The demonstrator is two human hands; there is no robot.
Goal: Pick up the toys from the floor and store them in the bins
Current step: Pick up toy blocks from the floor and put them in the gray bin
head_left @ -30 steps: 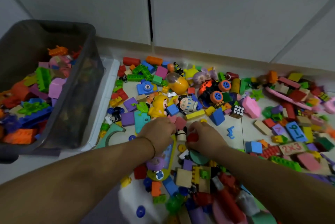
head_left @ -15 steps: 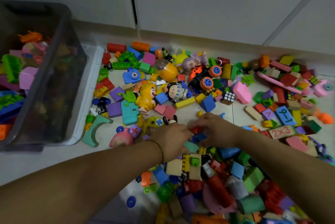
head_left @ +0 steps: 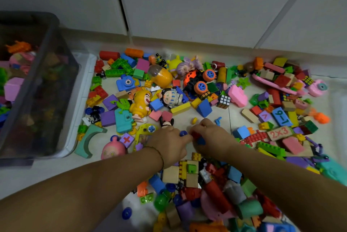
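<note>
Bin [head_left: 49,100] left of toys [head_left: 140,104]

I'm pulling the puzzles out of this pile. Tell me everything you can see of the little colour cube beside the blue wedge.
The colour cube is small, black-edged, seemingly hard plastic, each face a three-by-three grid: mostly white on top, mixed colours on the sides. It lies on the floor between the blue wedge and a pink toy. Nothing holds it.

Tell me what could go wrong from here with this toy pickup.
The right hand is curled over small red and blue pieces; carried together, some may slip out before reaching the bin to the left. The left hand sits close beside it, so they may jostle. The lone blue disc near the left forearm could be overlooked.
</note>
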